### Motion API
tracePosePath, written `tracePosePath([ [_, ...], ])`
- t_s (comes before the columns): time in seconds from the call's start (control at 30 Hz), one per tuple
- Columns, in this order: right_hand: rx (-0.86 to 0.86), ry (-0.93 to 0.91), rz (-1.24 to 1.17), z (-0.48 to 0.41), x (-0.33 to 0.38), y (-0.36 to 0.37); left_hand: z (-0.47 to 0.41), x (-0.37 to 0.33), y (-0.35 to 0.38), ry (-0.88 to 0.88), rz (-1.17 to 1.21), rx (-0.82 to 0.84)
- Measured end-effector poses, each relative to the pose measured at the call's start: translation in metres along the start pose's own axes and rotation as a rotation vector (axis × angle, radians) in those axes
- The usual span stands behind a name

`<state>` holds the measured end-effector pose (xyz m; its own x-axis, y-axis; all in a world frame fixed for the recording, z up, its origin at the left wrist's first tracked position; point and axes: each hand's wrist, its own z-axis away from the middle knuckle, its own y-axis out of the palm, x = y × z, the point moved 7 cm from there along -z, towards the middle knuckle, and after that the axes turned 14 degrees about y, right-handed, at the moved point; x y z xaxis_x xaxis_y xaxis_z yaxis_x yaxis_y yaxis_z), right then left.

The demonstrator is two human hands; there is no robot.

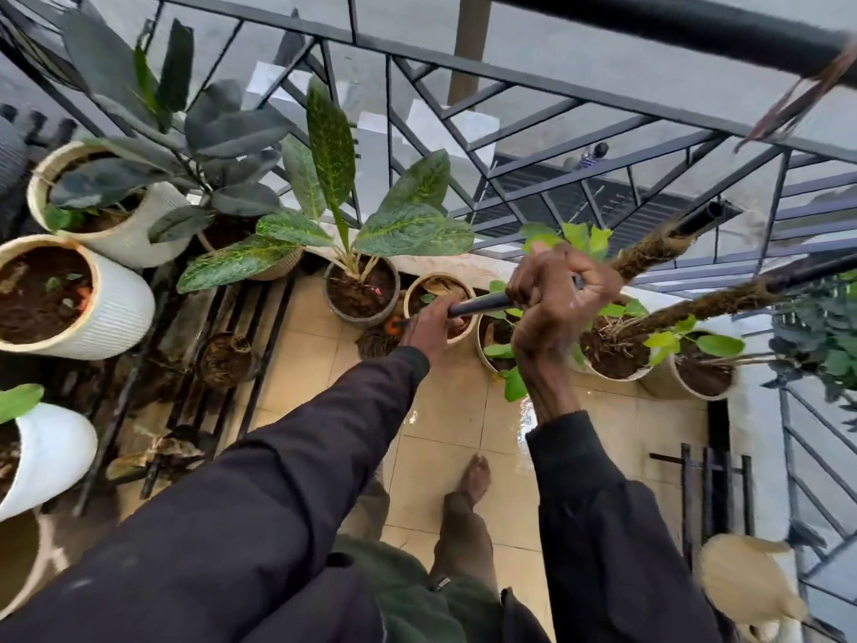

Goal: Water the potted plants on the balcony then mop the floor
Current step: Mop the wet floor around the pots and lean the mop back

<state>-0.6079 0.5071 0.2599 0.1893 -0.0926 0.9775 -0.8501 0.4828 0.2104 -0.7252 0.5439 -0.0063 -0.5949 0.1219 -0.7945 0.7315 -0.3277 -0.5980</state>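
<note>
Looks like the mopping step, with the watering judged done. Grips a dark handle (482, 303), likely the mop's, at frame centre: with the left hand (429, 327) wrapped round the lower stretch, and with the right hand (559, 294) wrapped round higher up. Cannot tell where the mop head sits, hidden behind the left hand near the pots. Next, probably: draw the head back over the wet tan floor tiles (445, 424) at lower centre, keeping clear of the potted plants (403, 225) lined under the railing (510, 76) across the top. More white pots (120, 308) on a dark rack (259, 327) at left.
</note>
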Motion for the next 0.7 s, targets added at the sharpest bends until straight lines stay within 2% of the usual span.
tracePosePath([
  [0.23, 0.029, 0.076, 0.008, -0.033, 0.007, 0.006, -0.012, -0.014, -0.003, -0.053, -0.048, -0.047],
  [0.33, 0.040, 0.159, -0.075, -0.042, 0.001, -0.005, -0.006, -0.023, -0.003, -0.026, -0.138, 0.022],
  [0.57, 0.037, 0.314, -0.137, -0.019, -0.047, -0.028, 0.064, 0.021, 0.005, -0.139, -0.192, 0.058],
  [0.7, 0.090, 0.293, -0.145, -0.002, -0.049, -0.020, 0.089, 0.021, -0.004, -0.145, -0.196, 0.056],
])
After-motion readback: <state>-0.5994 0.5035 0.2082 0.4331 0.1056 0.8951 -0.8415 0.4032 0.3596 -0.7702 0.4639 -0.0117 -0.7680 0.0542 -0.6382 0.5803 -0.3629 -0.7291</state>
